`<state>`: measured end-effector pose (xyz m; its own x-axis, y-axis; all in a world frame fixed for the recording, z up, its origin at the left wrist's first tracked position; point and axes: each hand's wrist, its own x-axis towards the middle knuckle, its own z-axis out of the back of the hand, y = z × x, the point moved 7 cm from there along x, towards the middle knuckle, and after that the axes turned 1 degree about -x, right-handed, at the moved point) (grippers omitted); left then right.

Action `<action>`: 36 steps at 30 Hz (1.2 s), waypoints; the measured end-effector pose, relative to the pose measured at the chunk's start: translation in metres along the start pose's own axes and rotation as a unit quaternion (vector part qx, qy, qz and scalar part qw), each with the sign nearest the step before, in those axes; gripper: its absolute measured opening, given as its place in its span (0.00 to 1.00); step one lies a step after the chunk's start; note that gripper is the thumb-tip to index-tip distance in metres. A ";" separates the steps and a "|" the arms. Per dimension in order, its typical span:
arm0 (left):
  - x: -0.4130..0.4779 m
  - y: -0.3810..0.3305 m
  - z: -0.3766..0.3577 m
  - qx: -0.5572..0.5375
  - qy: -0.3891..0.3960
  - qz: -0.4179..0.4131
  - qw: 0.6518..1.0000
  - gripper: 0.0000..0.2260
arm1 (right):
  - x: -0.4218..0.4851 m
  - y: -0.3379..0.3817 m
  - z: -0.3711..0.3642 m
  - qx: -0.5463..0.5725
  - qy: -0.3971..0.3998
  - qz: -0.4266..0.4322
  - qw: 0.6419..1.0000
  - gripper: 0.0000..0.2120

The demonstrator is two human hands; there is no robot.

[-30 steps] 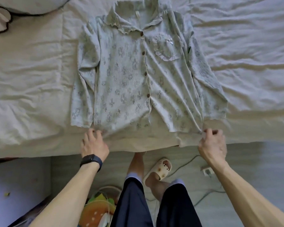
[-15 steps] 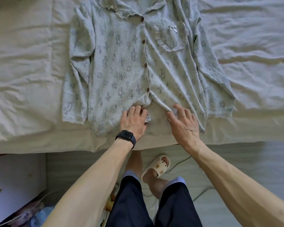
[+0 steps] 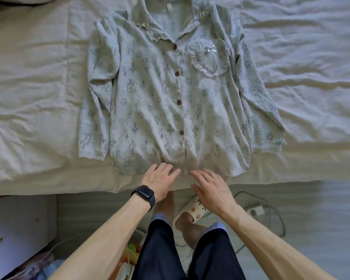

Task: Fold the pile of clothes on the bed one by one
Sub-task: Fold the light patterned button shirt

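Button-front pajama shirt [image 3: 160, 102] lies face up on the bed [image 3: 28, 87], upper centre of frame; left hand [image 3: 160, 180] and right hand [image 3: 212, 190], flat with fingers loosely spread, meet at mid-hem, best swept outward to flatten wrinkles before folding.

Bare forearms; black smartwatch [image 3: 145, 194] on left wrist; dark navy trousers [image 3: 186, 253]; cream slipper [image 3: 192, 211].

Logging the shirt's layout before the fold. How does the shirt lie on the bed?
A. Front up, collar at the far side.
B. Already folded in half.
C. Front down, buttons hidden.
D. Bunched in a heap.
A: the shirt lies spread flat, its buttons and frilled pocket showing, the collar farthest from the person.
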<state>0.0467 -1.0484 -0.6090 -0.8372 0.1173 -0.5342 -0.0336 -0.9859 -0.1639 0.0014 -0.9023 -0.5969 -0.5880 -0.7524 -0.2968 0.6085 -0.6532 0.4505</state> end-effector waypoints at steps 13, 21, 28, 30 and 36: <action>0.027 0.023 0.019 -0.058 0.073 0.113 0.989 0.29 | 0.041 -0.030 0.011 0.036 0.158 -0.150 0.975 0.25; 0.112 0.020 0.122 -0.098 -0.039 0.053 0.993 0.24 | 0.034 -0.155 0.131 0.166 -0.175 -0.537 0.808 0.44; 0.194 0.024 0.131 -0.058 0.104 0.023 0.993 0.33 | 0.074 -0.217 0.215 0.052 -0.111 -0.474 0.872 0.07; 0.200 0.028 0.127 -0.048 0.148 0.033 0.987 0.32 | 0.081 -0.230 0.279 -0.004 -0.244 -0.418 0.875 0.12; 0.216 0.014 0.140 -0.016 0.198 0.065 0.978 0.29 | 0.057 -0.309 0.408 -0.134 -0.496 -0.363 0.777 0.17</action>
<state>-0.2115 -1.0540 -0.6105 -0.5563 0.0341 -0.8302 0.0818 -0.9920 -0.0956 -0.4378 -0.7088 -0.4097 -0.8683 0.1724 0.4651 -0.0658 -0.9694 0.2364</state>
